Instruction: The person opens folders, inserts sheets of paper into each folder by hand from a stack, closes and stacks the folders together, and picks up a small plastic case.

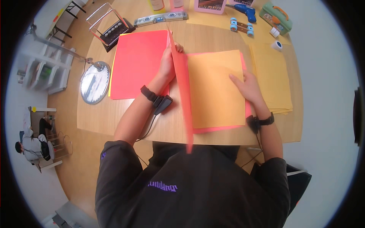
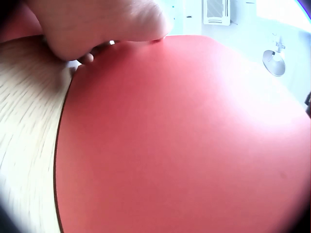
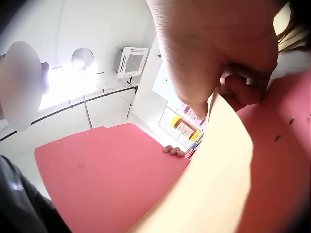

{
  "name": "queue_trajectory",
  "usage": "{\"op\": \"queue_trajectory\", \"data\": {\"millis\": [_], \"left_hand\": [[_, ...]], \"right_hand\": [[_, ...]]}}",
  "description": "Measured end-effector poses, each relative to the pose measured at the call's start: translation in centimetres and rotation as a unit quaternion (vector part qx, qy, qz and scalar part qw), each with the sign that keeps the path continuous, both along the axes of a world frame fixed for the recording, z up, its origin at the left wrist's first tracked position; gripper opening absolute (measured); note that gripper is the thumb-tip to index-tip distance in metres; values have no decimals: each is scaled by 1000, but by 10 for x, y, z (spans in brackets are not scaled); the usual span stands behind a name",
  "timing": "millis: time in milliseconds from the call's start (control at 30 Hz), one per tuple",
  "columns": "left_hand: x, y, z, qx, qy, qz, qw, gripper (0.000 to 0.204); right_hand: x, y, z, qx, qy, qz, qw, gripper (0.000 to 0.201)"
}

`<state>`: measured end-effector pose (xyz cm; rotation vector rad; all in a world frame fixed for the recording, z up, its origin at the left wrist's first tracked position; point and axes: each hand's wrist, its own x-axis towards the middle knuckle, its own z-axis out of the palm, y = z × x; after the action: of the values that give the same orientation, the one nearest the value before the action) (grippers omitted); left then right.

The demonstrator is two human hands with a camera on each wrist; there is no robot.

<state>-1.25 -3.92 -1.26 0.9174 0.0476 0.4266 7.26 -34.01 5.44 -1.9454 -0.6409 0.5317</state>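
Over tabletop [image 1: 95, 118], left grip [image 1: 167, 64] holds red flap [image 1: 181, 85], right grip [image 1: 251, 90] yellow sheet [image 1: 216, 91]

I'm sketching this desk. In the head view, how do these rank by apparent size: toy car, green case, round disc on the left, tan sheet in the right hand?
Largest to smallest:
1. Tan sheet
2. Round disc
3. Green case
4. Toy car

the folder [image 1: 180, 76] is red, the sheet [image 1: 216, 91] pale orange — the table [image 1: 97, 119] light brown, wood-grained
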Motion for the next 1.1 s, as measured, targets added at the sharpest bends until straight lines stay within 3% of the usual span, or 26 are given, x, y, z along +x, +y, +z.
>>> {"op": "queue_trajectory", "data": {"millis": [67, 200, 267, 333, 400, 467, 600, 667, 733, 767, 900, 933, 1000, 1033, 1100], "left_hand": [[-8, -15, 26, 20, -22, 28, 999, 27], [-9, -11, 30, -29, -22, 15, 999, 28], [-11, 2, 17, -15, -63, -85, 994, 18], [-7, 6, 12, -9, -67, -79, 995, 18], [-6, 4, 10, -4, -69, -75, 995, 19], [-6, -8, 20, -12, -13, 17, 1000, 27], [-7, -8, 22, -14, -35, 14, 999, 26], [-13, -14, 31, -84, -2, -14, 996, 26], [-10, -16, 30, -94, -20, -12, 995, 25], [-8, -17, 29, -103, -32, -3, 994, 25], [-11, -13, 33, -48, -32, -7, 998, 25], [-12, -11, 32, -44, -23, -16, 999, 25], [-11, -9, 30, -38, -15, -25, 999, 25], [-9, -9, 26, -36, -40, -22, 998, 25], [-7, -7, 23, -37, -67, -13, 997, 26]], "right_hand": [[-2, 1, 2, 0, 8, -7, 1000, 31], [-3, 1, -2, 20, 21, -32, 999, 31], [-2, 0, -1, 28, 30, -48, 998, 30], [3, -5, 2, -88, -124, -84, 985, 28], [8, -9, -5, -73, -122, -74, 987, 27], [7, -9, -6, -61, -119, -64, 989, 26], [-4, -4, 0, -55, -155, -45, 985, 29], [0, -8, 12, -71, -167, -53, 982, 30], [12, -22, 30, -129, -270, -129, 946, 34], [23, -32, 38, -134, -274, -138, 942, 34], [91, -97, 34, -129, -284, -336, 889, 45], [106, -116, 25, -130, -281, -340, 888, 45], [131, -151, 5, -176, -406, -344, 828, 62], [138, -166, -5, -176, -407, -344, 828, 62], [147, -184, -17, -279, -382, -337, 814, 82]]}}
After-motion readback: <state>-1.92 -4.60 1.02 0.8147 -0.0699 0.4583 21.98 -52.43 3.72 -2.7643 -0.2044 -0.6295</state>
